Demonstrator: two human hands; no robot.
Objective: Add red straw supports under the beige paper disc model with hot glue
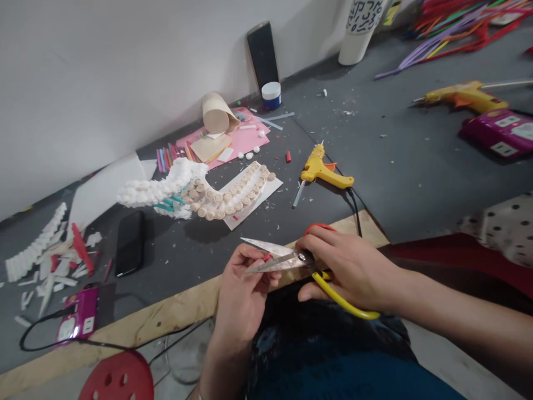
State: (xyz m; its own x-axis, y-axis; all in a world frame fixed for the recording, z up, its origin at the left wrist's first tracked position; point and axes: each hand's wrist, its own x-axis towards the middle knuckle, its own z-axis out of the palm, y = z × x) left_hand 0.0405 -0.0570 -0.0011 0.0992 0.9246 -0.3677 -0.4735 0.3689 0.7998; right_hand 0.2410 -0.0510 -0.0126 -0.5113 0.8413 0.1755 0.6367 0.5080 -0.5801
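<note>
My right hand point(353, 266) grips a pair of scissors point(275, 258) with one red and one yellow handle, and the steel blades are parted. My left hand point(244, 289) pinches a small red piece point(266, 257) that sits between the blades. Both hands hover over my lap, just in front of the table's wooden edge point(166, 316). On the dark tabletop beyond lies a craft piece of white fluffy bits and rolled tan spirals point(200, 191) on a white sheet.
A yellow glue gun point(325, 172) lies right of the craft piece, another yellow glue gun point(466, 95) at the far right. A black phone point(130, 243), white paper scraps point(45, 261), a pink power strip point(79, 319), a pink sheet point(239, 139) and a white-capped jar point(271, 94) sit about. A red stool point(116, 378) stands below.
</note>
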